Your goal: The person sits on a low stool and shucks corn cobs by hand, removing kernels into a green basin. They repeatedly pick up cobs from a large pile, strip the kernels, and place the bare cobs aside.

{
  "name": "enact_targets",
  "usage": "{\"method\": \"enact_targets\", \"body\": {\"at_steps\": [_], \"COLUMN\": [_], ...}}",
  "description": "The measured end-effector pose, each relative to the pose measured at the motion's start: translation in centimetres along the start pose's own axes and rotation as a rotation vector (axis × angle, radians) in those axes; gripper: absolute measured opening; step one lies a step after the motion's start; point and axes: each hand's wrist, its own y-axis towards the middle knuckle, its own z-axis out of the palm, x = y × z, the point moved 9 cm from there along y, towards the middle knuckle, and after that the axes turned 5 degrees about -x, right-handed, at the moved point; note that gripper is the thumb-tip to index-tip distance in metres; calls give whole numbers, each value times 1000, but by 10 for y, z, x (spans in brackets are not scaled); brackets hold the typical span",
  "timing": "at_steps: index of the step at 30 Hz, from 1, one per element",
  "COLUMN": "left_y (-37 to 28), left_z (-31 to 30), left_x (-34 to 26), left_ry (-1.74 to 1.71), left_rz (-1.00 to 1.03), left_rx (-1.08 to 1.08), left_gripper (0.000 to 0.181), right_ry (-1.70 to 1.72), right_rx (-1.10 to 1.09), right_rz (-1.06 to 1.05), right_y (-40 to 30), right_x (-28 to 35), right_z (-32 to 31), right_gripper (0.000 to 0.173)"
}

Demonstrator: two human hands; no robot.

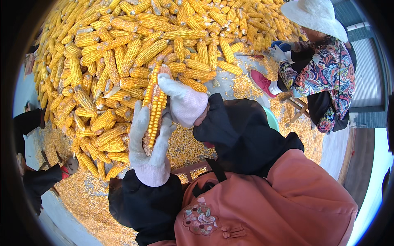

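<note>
A partly shelled ear of corn (pixel 154 109) stands lengthwise between my hands, with bare strips of cob between its rows of yellow kernels. My left hand (pixel 150 143), in a whitish knit glove, cradles its lower end between thumb and fingers. From the right, my gloved right hand (pixel 181 97) holds the upper part, its thumb near the tip; its other fingers are partly hidden behind the ear. What may be a second cob shows beside that thumb. Loose kernels (pixel 187 144) lie below my hands, and a large pile of corn ears (pixel 123 55) rises beyond them.
At the right a co-worker in a white hat sits on a wooden stool (pixel 295 107), gloved hands near the pile. A screwdriver-like tool (pixel 251 56) lies by them. A green basin (pixel 271 118) is partly behind my right sleeve. Other people's dark-clothed limbs show at the left.
</note>
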Motion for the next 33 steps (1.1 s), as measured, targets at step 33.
{"method": "enact_targets", "body": {"at_steps": [33], "left_y": [0], "left_z": [-51], "left_x": [72], "left_ry": [-555], "left_rz": [-564], "left_rx": [-302], "left_gripper": [24], "right_ry": [-1291], "right_rx": [187], "right_rz": [-315], "right_y": [-30], "right_x": [-66], "right_z": [24], "right_gripper": [19]}}
